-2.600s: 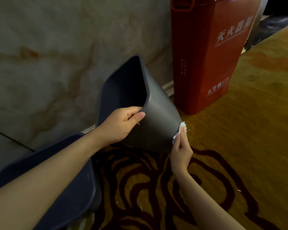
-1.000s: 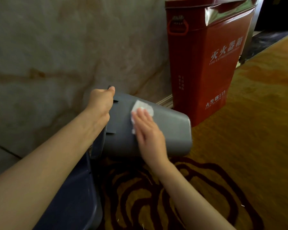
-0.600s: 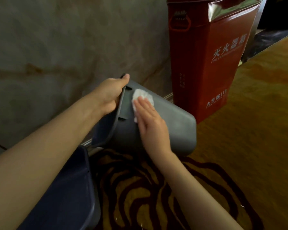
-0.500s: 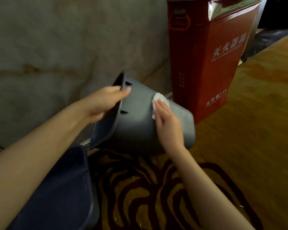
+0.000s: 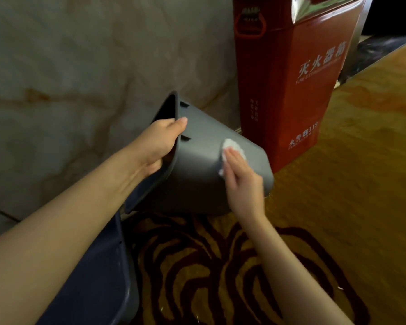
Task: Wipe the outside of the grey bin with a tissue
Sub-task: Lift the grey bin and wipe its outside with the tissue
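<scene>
The grey bin [image 5: 197, 174] lies tipped on its side over the carpet, its mouth facing left toward the wall. My left hand [image 5: 161, 141] grips the rim, fingers inside and thumb over the edge. My right hand [image 5: 243, 181] presses a crumpled white tissue [image 5: 231, 148] flat against the bin's outer wall near the bottom end. Most of the tissue is under my fingers.
A tall red fire-extinguisher box [image 5: 291, 73] stands right behind the bin. A second dark blue bin [image 5: 103, 282] sits at lower left under my left forearm. The marble wall [image 5: 68, 78] runs along the left. Patterned carpet [image 5: 338, 207] spreads to the right.
My right hand slid the tissue along the bin's side from near the rim toward the bottom end. The left hand turned the bin and shifted its grip on the rim.
</scene>
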